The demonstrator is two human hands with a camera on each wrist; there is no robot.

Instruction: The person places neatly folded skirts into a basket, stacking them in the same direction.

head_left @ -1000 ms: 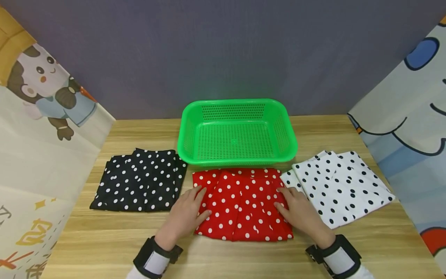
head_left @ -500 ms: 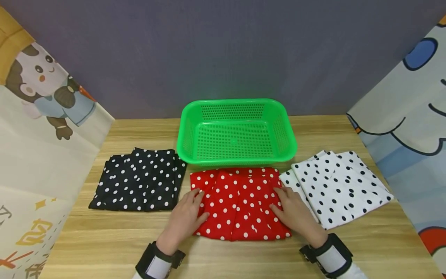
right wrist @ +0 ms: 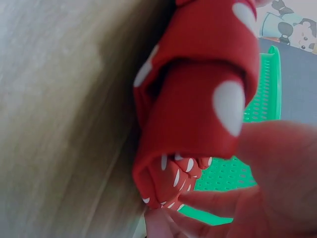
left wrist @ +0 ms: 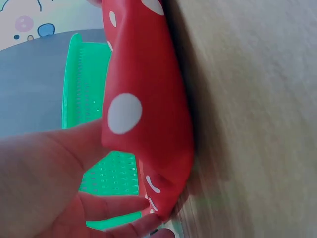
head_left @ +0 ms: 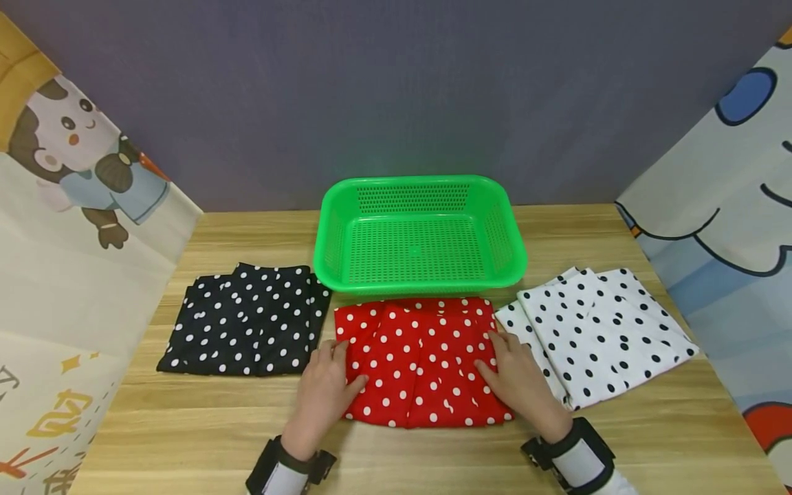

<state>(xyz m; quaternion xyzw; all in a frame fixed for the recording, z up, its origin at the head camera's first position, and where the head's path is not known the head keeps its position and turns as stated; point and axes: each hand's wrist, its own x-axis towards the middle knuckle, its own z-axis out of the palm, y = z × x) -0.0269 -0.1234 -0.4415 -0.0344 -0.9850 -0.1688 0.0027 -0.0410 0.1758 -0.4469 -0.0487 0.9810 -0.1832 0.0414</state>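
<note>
A folded red cloth with white dots (head_left: 421,364) lies on the wooden table (head_left: 204,426), just in front of a green plastic basket (head_left: 421,181). My left hand (head_left: 337,364) grips the cloth's left edge and my right hand (head_left: 498,357) grips its right edge. In the left wrist view the thumb lies on top of the red cloth (left wrist: 148,99) and the fingers (left wrist: 114,203) curl under it. The right wrist view shows the same: thumb above the red cloth (right wrist: 198,74), fingers (right wrist: 198,208) beneath. The edges are lifted a little off the wood.
A folded black cloth with white dots (head_left: 247,320) lies to the left. A folded white cloth with black dots (head_left: 600,330) lies to the right, touching the red one. The basket holds nothing. Printed curtains flank the table (head_left: 74,275) (head_left: 730,206), with a grey wall behind.
Both hands have drawn slightly towards me and closed in on the red cloth's side edges. The cloth has shifted a little to the left.
</note>
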